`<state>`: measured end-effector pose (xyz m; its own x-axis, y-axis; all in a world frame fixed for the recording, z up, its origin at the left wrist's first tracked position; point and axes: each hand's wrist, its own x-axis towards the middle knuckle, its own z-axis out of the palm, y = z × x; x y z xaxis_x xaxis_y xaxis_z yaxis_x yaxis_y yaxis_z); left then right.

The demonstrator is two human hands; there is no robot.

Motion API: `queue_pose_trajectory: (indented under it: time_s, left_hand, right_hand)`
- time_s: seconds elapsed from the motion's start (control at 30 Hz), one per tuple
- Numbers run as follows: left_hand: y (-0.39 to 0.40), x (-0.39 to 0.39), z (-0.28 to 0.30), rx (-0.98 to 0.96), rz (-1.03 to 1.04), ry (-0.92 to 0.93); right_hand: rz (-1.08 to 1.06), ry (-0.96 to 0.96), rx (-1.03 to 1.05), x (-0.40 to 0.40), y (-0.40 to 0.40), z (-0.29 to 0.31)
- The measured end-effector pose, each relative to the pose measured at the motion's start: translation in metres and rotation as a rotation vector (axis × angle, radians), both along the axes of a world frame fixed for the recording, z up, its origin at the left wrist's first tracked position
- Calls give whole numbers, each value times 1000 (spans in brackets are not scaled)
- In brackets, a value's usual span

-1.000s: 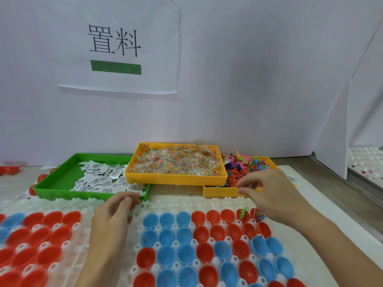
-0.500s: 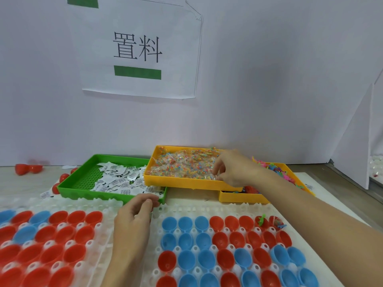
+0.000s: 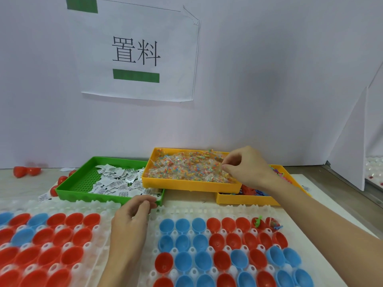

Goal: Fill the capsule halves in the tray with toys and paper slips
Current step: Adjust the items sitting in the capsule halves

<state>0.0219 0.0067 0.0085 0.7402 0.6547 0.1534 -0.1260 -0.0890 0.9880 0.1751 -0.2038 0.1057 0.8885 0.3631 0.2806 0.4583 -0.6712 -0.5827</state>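
Right hand (image 3: 246,168) pinching clear bead packets (image 3: 186,168) in yellow tray (image 3: 192,185), left hand (image 3: 130,216) on capsule tray (image 3: 186,208)

We recorded a green tray (image 3: 68,188) at centre left holding white paper slips (image 3: 118,181) printed with black marks. The upper yellow tray (image 3: 192,184) at centre held clear packets (image 3: 186,168) speckled orange, green and blue. In the lower frame, translucent white holders (image 3: 186,208) carried red and blue capsule halves (image 3: 207,243) in mixed rows.
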Motion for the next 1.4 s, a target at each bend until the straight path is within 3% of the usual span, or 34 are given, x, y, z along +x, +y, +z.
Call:
queue_pose_trajectory:
  time_s: [0.23,0.37,0.5,0.6,0.77,0.93,1.17,1.27,1.4]
  left_hand:
    - [-11,-5,44,261,-35,-114]
    - [-49,-10,88,432,-172,-264]
    - [-78,-15,106,620,-244,-255]
    - [-86,-13,107,578,-301,-262]
    - [-91,-9,101,319,-439,-280]
    - [-94,-7,100,184,-500,-317]
    - [-85,-10,98,411,-314,-192]
    - [-87,-10,107,518,-315,-165]
    - [-92,-8,116,638,-289,-176]
  right_hand:
    - [76,90,221,-55,-12,23]
    - [118,96,217,-86,-12,33]
    - [214,140,249,-106,-17,41]
    - [266,131,270,-111,-26,44]
    - [287,128,268,-110,-38,47]
    - [324,197,325,-108,-42,47]
    - [312,150,230,-107,-39,43]
    - [244,112,276,-108,-39,44]
    - [335,166,342,-109,-37,45]
